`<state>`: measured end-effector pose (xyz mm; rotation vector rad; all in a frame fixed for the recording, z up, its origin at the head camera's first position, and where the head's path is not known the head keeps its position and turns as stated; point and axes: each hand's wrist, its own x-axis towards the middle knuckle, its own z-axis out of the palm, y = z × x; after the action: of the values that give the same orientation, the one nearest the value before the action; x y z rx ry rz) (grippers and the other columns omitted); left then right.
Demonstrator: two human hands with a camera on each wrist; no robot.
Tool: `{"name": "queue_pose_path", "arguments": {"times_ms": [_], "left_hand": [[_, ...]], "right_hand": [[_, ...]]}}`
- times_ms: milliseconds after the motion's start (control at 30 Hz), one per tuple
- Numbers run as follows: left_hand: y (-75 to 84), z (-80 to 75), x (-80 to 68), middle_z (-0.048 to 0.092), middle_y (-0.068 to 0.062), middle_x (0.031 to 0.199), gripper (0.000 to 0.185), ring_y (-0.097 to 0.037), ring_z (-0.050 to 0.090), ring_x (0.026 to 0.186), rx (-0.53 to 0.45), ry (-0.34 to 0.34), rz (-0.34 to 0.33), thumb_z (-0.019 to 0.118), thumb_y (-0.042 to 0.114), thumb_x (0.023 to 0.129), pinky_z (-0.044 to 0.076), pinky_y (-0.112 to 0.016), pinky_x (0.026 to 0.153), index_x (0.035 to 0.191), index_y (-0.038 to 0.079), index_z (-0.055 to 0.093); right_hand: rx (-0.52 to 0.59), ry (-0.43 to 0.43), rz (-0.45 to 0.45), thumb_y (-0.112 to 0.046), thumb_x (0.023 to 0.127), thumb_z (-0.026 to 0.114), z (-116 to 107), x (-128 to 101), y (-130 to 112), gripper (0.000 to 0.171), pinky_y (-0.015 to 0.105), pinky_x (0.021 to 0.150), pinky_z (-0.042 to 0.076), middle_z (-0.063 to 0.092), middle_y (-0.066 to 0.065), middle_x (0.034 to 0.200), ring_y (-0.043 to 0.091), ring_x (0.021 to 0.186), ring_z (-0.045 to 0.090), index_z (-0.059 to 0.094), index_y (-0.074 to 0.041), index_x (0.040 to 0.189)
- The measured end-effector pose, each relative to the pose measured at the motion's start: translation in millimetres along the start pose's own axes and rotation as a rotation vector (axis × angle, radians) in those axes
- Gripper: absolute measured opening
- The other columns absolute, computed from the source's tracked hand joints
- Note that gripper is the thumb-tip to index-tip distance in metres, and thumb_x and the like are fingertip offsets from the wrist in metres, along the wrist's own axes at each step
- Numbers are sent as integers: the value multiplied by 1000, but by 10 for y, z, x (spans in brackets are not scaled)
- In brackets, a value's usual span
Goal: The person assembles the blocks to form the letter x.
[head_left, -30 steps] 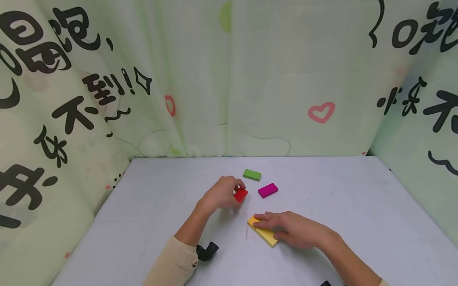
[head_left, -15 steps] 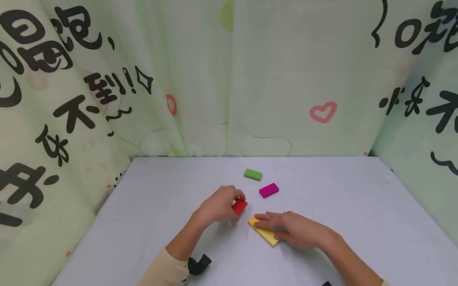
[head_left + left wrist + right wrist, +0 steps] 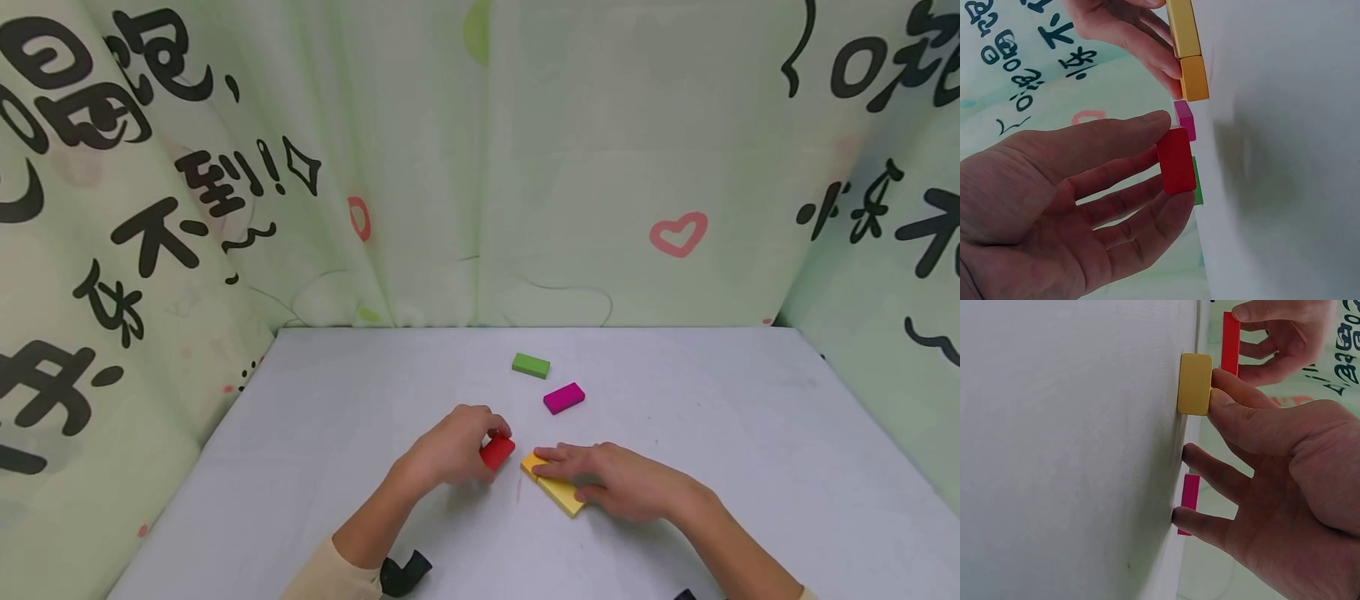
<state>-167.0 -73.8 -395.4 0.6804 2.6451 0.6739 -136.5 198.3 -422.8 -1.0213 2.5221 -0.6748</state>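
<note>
My left hand (image 3: 453,450) pinches a small red block (image 3: 497,452) between thumb and fingers, just above the white table (image 3: 337,400); the left wrist view shows the red block (image 3: 1176,160) slightly off the surface. Right beside it my right hand (image 3: 611,482) lies flat, fingers straight, on a yellow block (image 3: 562,494) that lies end to end with an orange block (image 3: 532,462). In the right wrist view the thumb (image 3: 1235,403) touches the yellow block (image 3: 1195,384) and the other fingers spread onto the table.
A magenta block (image 3: 564,398) and a green block (image 3: 531,365) lie flat farther back on the table. Printed pale-green curtains (image 3: 480,167) close in the back and both sides. A black wrist mount (image 3: 405,572) shows by my left sleeve.
My left hand has carried the red block nearer to me, close to the orange block's end. The right hand and the yellow and orange blocks have not moved.
</note>
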Motion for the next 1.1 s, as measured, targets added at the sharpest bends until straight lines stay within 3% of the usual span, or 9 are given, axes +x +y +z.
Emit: {"name": "queue_pose_path", "arguments": {"times_ms": [267, 700, 1100], "left_hand": [[-6, 27, -55, 68, 2, 111, 45, -13, 58, 102, 30, -5, 38, 87, 9, 81, 53, -20, 74, 124, 14, 73], [39, 117, -81, 67, 3, 112, 51, -11, 56, 102, 67, -68, 8, 92, 14, 77, 54, -20, 73, 124, 18, 73], [37, 152, -70, 64, 7, 105, 56, -7, 57, 94, 69, -164, 56, 93, 13, 76, 52, -18, 73, 129, 22, 74]], "right_hand": [[-9, 0, -5, -2, 99, 63, 2, -2, -7, 62, 57, 117, 39, 46, -10, 162, 29, 151, 43, 56, -33, 152], [-25, 4, -27, 0, 98, 65, -33, 12, -22, 62, 59, 115, 40, 47, -7, 162, 31, 150, 44, 56, -30, 152], [-25, 5, -27, 1, 98, 64, -23, 4, -5, 62, 57, 116, 41, 47, -6, 162, 30, 150, 44, 56, -28, 152]]}}
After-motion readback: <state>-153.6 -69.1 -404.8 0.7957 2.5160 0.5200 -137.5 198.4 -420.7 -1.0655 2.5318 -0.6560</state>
